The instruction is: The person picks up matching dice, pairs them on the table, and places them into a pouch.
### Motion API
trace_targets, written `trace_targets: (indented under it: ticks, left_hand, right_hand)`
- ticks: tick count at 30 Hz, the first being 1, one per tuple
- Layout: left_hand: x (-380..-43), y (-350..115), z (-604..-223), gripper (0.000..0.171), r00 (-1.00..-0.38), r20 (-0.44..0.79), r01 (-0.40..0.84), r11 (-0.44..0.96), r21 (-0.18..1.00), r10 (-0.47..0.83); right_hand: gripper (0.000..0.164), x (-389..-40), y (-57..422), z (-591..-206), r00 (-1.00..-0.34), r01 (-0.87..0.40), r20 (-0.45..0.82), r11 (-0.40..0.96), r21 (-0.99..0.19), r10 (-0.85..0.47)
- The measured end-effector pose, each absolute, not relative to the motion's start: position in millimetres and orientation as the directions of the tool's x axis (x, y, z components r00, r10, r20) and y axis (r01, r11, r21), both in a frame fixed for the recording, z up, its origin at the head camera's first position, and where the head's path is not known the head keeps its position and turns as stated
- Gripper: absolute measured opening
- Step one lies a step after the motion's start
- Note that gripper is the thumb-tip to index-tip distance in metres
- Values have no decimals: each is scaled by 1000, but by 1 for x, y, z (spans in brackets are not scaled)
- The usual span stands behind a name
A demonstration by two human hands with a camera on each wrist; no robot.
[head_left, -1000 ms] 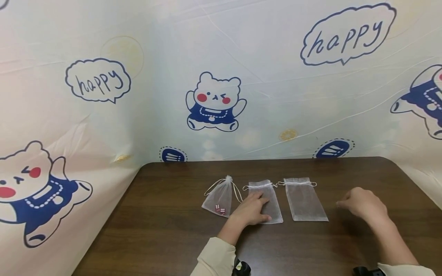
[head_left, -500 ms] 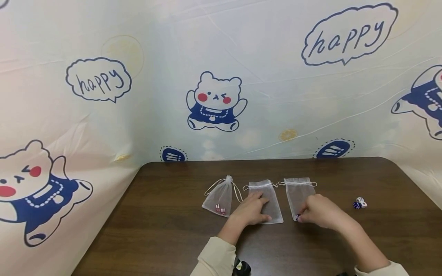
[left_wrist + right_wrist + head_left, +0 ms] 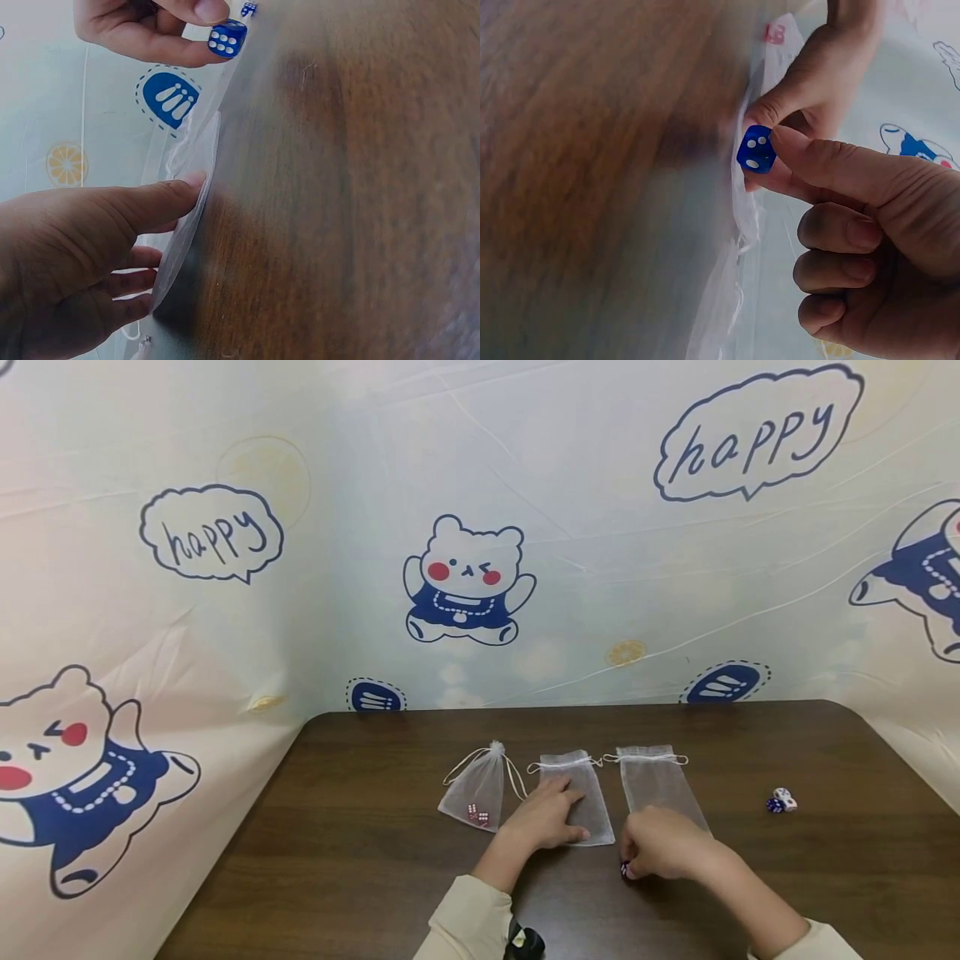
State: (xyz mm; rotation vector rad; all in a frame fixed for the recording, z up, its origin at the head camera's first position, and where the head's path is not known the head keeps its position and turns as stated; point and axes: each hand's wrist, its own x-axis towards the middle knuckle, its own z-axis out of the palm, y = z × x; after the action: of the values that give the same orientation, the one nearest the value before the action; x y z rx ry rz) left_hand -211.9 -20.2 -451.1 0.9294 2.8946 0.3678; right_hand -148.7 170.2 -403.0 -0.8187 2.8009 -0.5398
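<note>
My right hand (image 3: 663, 843) pinches a blue die (image 3: 756, 150) with white pips between thumb and index finger, its other fingers curled in. It is low over the near end of the right sheer drawstring bag (image 3: 652, 781) and covers part of it. My left hand (image 3: 547, 817) rests with spread fingers on the middle sheer bag (image 3: 597, 822), which lies flat. In the left wrist view, thumb and fingers (image 3: 135, 281) lie along that bag's surface. Left of this hand, a third bag (image 3: 487, 777) is drawn closed with red dice (image 3: 477, 815) inside.
A small cluster of white and blue dice (image 3: 782, 800) sits at the right of the brown wooden table (image 3: 337, 860). White drawstrings (image 3: 517, 777) loop out from the bags. A printed cloth backdrop (image 3: 570, 610) hangs behind the table's far edge.
My right hand has come left from the dice cluster with one blue die, passing over the right bag toward its near left corner. My left hand stays on the middle bag.
</note>
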Motion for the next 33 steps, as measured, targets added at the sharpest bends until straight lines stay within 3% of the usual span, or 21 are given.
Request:
trace_targets:
  ticks: [15, 33]
  left_hand:
    - [-212, -20, -451, 56, -813, 0, 565, 789, 242, 582]
    - [-211, -19, -451, 56, -815, -7, 561, 791, 243, 579]
  right_hand:
    - [24, -148, 164, -409, -851, -452, -119, 828, -331, -512]
    - [19, -157, 185, -391, -893, -340, -160, 863, -374, -421]
